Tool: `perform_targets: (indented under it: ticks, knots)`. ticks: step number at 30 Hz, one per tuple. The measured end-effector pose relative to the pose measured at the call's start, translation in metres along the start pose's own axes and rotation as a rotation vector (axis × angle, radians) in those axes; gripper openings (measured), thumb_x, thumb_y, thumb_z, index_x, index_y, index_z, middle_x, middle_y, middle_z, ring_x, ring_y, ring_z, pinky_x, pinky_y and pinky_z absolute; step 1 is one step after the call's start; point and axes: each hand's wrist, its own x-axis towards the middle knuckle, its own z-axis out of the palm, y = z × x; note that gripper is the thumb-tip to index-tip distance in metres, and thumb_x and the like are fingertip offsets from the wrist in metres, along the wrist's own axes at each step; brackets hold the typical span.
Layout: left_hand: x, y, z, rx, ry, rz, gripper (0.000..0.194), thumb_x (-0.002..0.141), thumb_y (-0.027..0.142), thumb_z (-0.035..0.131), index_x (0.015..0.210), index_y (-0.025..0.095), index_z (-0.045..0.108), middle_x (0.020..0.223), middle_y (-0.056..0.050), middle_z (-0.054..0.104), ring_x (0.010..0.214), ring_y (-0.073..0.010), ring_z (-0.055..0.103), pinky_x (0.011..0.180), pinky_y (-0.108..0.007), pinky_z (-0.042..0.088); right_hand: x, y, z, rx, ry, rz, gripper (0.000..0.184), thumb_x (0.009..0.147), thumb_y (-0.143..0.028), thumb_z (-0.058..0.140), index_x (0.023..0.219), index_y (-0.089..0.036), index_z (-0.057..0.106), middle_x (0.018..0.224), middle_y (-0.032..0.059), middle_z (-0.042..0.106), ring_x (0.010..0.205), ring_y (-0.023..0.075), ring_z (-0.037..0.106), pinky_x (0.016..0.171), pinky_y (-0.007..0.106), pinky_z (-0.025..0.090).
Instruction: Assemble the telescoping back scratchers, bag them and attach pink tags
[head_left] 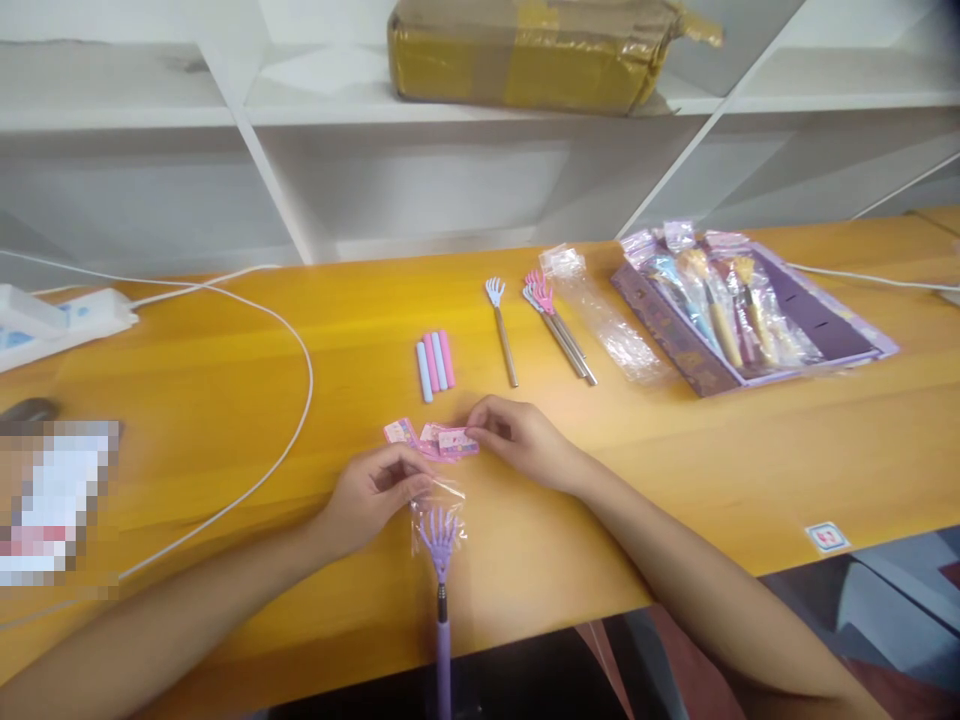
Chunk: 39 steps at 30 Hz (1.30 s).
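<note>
purple scratcher (443, 650): in a clear bag (459, 496), crossing the worktop (675, 440)'s near edge.
left hand (379, 492): our fingers pinch the clear bag's far end.
right hand (525, 442): our fingers clamp the top card (453, 441), right of the pile.
step: we seem to be picking a card.
next move: we judge it calls for separating one card cleanly.
grips (440, 362): lying farther off, pink and blue.

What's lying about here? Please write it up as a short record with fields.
Left hand: pinches clear bag near its top
Right hand: pinches a pink card
In the bag: purple hand-shaped scratcher
Tubes: four, pink and light blue, side by side
Metal rods with hand-shaped tops: one apart, others bunched
Purple box: holds wrapped items
Shelf: taped carton
</note>
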Motion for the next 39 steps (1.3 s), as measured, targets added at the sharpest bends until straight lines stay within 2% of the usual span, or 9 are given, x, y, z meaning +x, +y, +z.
perform_targets:
  ticks: [5, 9, 12, 15, 19, 25, 29, 34, 39]
  knots:
    - [-0.002, -0.003, -0.002, -0.025, 0.021, -0.008, 0.032, 0.095, 0.044, 0.077, 0.086, 0.015, 0.068, 0.078, -0.005, 0.074, 0.072, -0.0165, 0.071, 0.069, -0.027, 0.056, 0.0, 0.001, 0.001, 0.004, 0.041, -0.014, 0.024, 0.105, -0.042, 0.062, 0.095, -0.02, 0.063, 0.079, 0.0003, 0.065, 0.066, 0.0135, 0.052, 0.06, 0.027, 0.04]
    - [-0.001, -0.007, -0.003, -0.06, -0.002, -0.039, 0.031, 0.098, 0.045, 0.073, 0.09, 0.016, 0.065, 0.085, -0.007, 0.077, 0.078, -0.0186, 0.075, 0.073, -0.03, 0.058, -0.003, -0.004, 0.005, 0.127, 0.19, -0.037, 0.027, 0.105, -0.047, 0.063, 0.098, -0.022, 0.06, 0.076, -0.0009, 0.061, 0.064, 0.0138, 0.054, 0.06, 0.028, 0.043]
    - [0.001, -0.004, -0.002, -0.07, 0.0, -0.024, 0.029, 0.099, 0.045, 0.072, 0.092, 0.017, 0.065, 0.085, -0.005, 0.076, 0.079, -0.0173, 0.074, 0.074, -0.028, 0.057, -0.009, -0.014, 0.008, 0.265, 0.259, -0.118, 0.022, 0.107, -0.043, 0.063, 0.1, -0.023, 0.056, 0.074, -0.0028, 0.057, 0.062, 0.013, 0.056, 0.06, 0.028, 0.047]
    - [0.002, 0.001, -0.002, -0.045, 0.017, -0.001, 0.027, 0.099, 0.045, 0.071, 0.096, 0.018, 0.069, 0.089, -0.004, 0.075, 0.083, -0.0167, 0.072, 0.075, -0.027, 0.055, -0.017, -0.023, 0.01, 0.32, 0.284, -0.225, 0.018, 0.106, -0.038, 0.064, 0.098, -0.024, 0.056, 0.087, 0.0015, 0.062, 0.063, 0.0128, 0.062, 0.061, 0.03, 0.053]
    - [0.003, 0.004, -0.003, 0.0, 0.011, 0.037, 0.023, 0.101, 0.043, 0.068, 0.103, 0.02, 0.073, 0.096, -0.004, 0.073, 0.086, -0.0152, 0.067, 0.08, -0.026, 0.052, -0.024, -0.03, 0.007, 0.167, 0.234, -0.419, 0.01, 0.1, -0.028, 0.07, 0.094, -0.025, 0.062, 0.09, 0.0071, 0.069, 0.077, 0.0192, 0.07, 0.067, 0.035, 0.06]
    - [0.001, 0.001, -0.006, 0.068, 0.023, 0.044, 0.027, 0.105, 0.044, 0.06, 0.106, 0.02, 0.072, 0.098, -0.003, 0.071, 0.088, -0.0162, 0.064, 0.081, -0.027, 0.049, -0.025, -0.029, 0.012, -0.093, -0.11, -0.731, 0.015, 0.096, -0.012, 0.072, 0.1, -0.024, 0.065, 0.097, 0.0048, 0.075, 0.089, 0.0164, 0.073, 0.076, 0.03, 0.058]
    - [0.001, 0.001, -0.005, 0.041, 0.015, 0.054, 0.028, 0.106, 0.044, 0.059, 0.103, 0.019, 0.071, 0.093, -0.002, 0.068, 0.085, -0.0159, 0.062, 0.08, -0.027, 0.048, -0.024, -0.026, 0.018, -0.314, -0.041, -0.84, 0.018, 0.096, -0.008, 0.07, 0.094, -0.022, 0.059, 0.094, 0.0025, 0.076, 0.082, 0.0143, 0.07, 0.072, 0.03, 0.052]
    - [0.001, 0.0, -0.007, 0.026, -0.012, 0.075, 0.026, 0.107, 0.042, 0.058, 0.107, 0.02, 0.072, 0.101, -0.004, 0.072, 0.095, -0.0178, 0.066, 0.086, -0.028, 0.049, -0.023, -0.026, 0.016, -0.417, 0.012, -0.853, 0.018, 0.096, -0.009, 0.071, 0.097, -0.022, 0.058, 0.099, 0.0041, 0.076, 0.087, 0.0154, 0.072, 0.072, 0.03, 0.054]
    - [-0.002, -0.005, -0.009, -0.025, -0.105, 0.134, 0.033, 0.11, 0.039, 0.052, 0.137, 0.024, 0.063, 0.125, -0.008, 0.075, 0.115, -0.0226, 0.069, 0.102, -0.034, 0.05, -0.022, -0.025, 0.015, -0.464, 0.081, -0.821, 0.017, 0.097, -0.01, 0.07, 0.106, -0.021, 0.06, 0.116, 0.0087, 0.079, 0.088, 0.0173, 0.075, 0.07, 0.032, 0.059]
